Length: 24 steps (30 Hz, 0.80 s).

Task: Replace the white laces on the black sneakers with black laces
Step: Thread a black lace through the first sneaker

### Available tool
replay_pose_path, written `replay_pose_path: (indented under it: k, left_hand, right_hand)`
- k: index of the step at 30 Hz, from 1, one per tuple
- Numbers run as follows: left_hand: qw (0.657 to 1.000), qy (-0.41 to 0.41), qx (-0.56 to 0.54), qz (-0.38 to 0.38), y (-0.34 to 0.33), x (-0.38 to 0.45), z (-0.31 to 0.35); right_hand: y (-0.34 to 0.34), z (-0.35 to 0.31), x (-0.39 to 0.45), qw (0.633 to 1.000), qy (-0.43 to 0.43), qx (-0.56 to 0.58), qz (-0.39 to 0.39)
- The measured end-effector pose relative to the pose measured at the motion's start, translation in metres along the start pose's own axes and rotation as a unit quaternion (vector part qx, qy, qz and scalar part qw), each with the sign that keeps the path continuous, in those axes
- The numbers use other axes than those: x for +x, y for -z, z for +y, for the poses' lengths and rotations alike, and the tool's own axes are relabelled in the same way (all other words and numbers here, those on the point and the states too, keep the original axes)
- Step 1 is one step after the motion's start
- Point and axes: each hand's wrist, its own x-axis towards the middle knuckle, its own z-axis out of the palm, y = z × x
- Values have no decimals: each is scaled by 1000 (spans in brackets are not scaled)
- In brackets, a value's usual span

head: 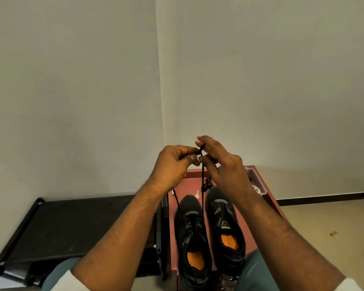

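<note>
Two black sneakers with orange insoles stand side by side on a small red table (270, 198), toes pointing away from me. The left sneaker (192, 238) carries a black lace (203, 177) whose two ends rise up to my hands. My left hand (173, 164) pinches one lace end between thumb and fingers. My right hand (221, 162) pinches the other end right beside it, above the far edge of the table. The right sneaker (226, 225) shows no lace in its eyelets.
A small key (196, 194) lies on the table beyond the left sneaker. A clear plastic box (256, 181) sits at the table's far right corner. A black low rack (72, 227) stands to the left. Pale walls meet in a corner behind.
</note>
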Motion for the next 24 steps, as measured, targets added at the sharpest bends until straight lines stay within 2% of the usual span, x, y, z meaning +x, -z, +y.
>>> replay_pose_path:
  k: [3, 6, 10, 13, 16, 18, 21, 24]
  left_hand:
    - [999, 9, 38, -36, 5, 1, 0]
    - [997, 22, 50, -56, 13, 2, 2]
    - [997, 45, -43, -55, 17, -2, 6]
    - [994, 59, -82, -34, 17, -2, 6]
    - [996, 46, -54, -59, 22, -1, -1]
    - [998, 3, 1, -65, 22, -1, -9]
    - [992, -73, 99, -31, 18, -3, -23]
    - [974, -147, 172, -4, 11, -8, -37]
  right_hand:
    - [0, -3, 2, 997, -48, 53, -15]
    - [2, 0, 7, 998, -37, 35, -36]
    - [1, 1, 10, 999, -37, 27, -26]
    - [-2, 8, 12, 997, 33, -62, -11]
    - [-4, 15, 11, 987, 71, -132, -60]
    - [-2, 14, 13, 984, 10, -139, -112]
    - [-1, 15, 16, 953, -83, -174, -234]
    - [2, 9, 12, 945, -132, -104, -281]
